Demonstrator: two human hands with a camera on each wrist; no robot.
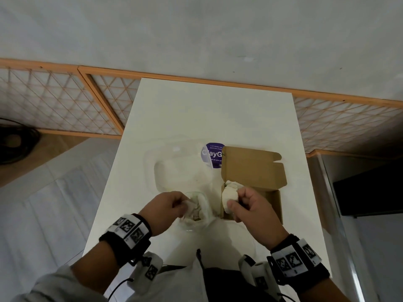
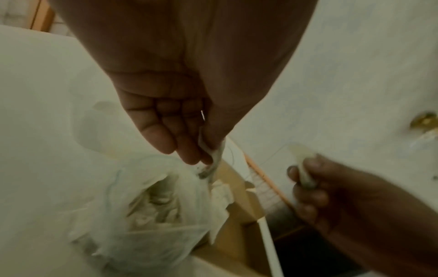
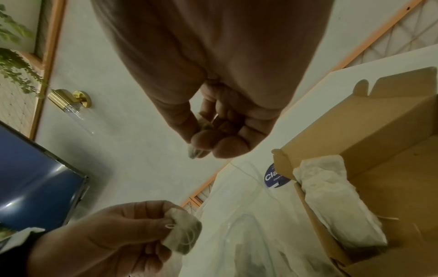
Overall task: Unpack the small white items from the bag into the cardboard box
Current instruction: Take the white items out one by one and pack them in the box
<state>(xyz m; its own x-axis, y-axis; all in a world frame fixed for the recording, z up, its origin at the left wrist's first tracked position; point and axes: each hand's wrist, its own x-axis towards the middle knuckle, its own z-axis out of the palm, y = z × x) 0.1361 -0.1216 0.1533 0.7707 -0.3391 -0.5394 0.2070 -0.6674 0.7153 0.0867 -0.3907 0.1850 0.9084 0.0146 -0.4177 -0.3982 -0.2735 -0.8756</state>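
Note:
My left hand [image 1: 181,203] pinches a small white sachet [image 1: 190,205] just above the open mouth of the clear plastic bag [image 1: 197,214]. More white sachets show inside the bag [image 2: 154,206]. My right hand [image 1: 234,203] pinches another small white sachet [image 3: 196,152] at the near left edge of the open cardboard box [image 1: 272,201]. A stack of white sachets [image 1: 229,194] stands along the box's left wall [image 3: 336,206]. The box lid [image 1: 253,168] lies folded back, away from me.
The bag's flat clear body [image 1: 181,168] with a purple round sticker [image 1: 212,155] lies left of the box on the white table [image 1: 218,110]. A dark screen [image 1: 370,192] stands at the right, black cables [image 1: 15,140] on the floor at the left.

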